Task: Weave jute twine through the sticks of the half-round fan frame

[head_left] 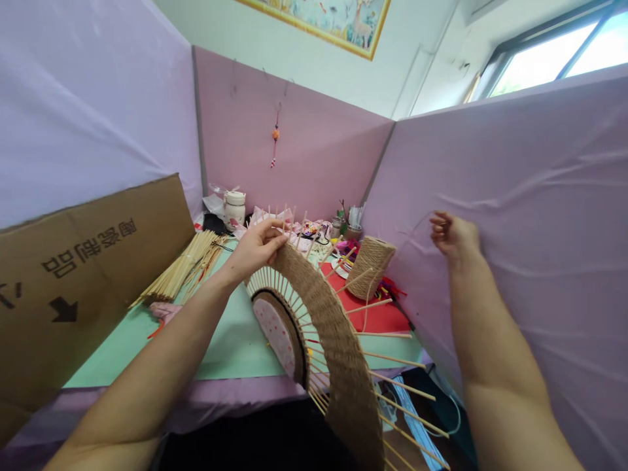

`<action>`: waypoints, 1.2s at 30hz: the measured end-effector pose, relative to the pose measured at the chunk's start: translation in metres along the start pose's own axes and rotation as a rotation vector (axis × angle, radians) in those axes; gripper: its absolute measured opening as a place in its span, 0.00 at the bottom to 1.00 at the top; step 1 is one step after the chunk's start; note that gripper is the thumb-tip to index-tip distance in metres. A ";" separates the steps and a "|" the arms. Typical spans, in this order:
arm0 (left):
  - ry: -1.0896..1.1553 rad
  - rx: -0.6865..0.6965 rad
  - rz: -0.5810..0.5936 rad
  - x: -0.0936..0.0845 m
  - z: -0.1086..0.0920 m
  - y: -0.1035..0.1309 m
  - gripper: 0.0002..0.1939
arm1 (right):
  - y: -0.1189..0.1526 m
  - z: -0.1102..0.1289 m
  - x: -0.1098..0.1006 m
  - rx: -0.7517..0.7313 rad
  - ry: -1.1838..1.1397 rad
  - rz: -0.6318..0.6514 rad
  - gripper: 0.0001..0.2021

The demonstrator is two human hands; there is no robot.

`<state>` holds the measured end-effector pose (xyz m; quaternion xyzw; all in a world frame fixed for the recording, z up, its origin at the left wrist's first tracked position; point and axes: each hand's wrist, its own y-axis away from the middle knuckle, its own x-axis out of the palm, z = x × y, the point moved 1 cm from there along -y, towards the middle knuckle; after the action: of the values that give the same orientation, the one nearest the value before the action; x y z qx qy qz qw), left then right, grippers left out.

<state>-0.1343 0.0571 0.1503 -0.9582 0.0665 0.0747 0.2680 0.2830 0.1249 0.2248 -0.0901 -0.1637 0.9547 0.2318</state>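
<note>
A large round weaving [338, 327] of brown twisted cord on thin wooden spokes stands tilted in front of me, its spoke ends sticking out past the band. Its middle is a disc [275, 327] covered in pink patterned cloth. My left hand [262, 242] grips the top edge of the woven band, thumb towards me, around the spokes. Off to the right and apart from the weaving, my right hand [454, 234] is raised with its fingers closed on a thin strand [422, 221]. That strand is faint against the purple cloth, and I cannot follow its whole length.
A cord spool [370, 268] stands on red material [390, 317]. Bundled sticks [184, 268] lie at left beside a cardboard sheet [98, 261]. A lidded white jar [235, 208] and craft bits crowd the back. Cloth-covered partitions [515, 196] enclose the green-topped table [230, 353].
</note>
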 end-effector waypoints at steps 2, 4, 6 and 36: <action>-0.007 0.010 0.002 0.000 0.000 0.000 0.10 | 0.027 0.016 -0.022 -0.023 -0.087 -0.133 0.07; -0.016 0.023 0.003 -0.001 0.000 -0.001 0.10 | 0.063 0.033 -0.040 -0.156 -0.144 -0.234 0.06; -0.022 0.037 -0.002 -0.002 0.001 -0.001 0.10 | 0.105 0.043 -0.055 -0.284 -0.051 -0.214 0.06; -0.006 0.026 -0.007 -0.004 0.006 0.000 0.10 | 0.091 -0.083 0.093 -0.284 0.973 0.380 0.08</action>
<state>-0.1387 0.0608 0.1462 -0.9546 0.0632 0.0759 0.2809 0.1847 0.1150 0.1064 -0.5803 -0.1456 0.7963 0.0894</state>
